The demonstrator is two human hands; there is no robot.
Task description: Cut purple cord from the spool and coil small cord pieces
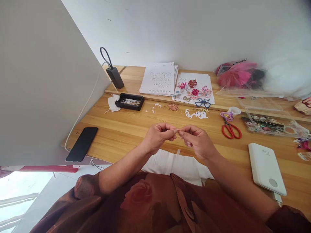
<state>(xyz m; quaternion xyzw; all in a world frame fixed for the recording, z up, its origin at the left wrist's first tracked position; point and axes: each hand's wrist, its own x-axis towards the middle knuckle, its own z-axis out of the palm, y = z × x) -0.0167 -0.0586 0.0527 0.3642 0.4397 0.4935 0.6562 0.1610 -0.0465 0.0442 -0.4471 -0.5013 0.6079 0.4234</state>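
My left hand [158,137] and my right hand [196,139] meet over the front part of the wooden table [121,124]. Both pinch a tiny pinkish piece [178,130] between thumb and fingers, fingertips almost touching. Its exact shape is too small to make out. Beyond the hands lie a pile of copper-pink pieces [173,106], white crescent cutouts [196,114] and a few smaller crescents [157,105]. A white cloth [173,165] is below my hands, at the table's edge.
A black tray [130,102] of beads and a phone [82,144] are on the left. Printed sheets [157,77] and fabric flowers [195,92] are at the back. Red-handled scissors [231,130], a plastic box [269,123] and a white power bank [266,168] stand right.
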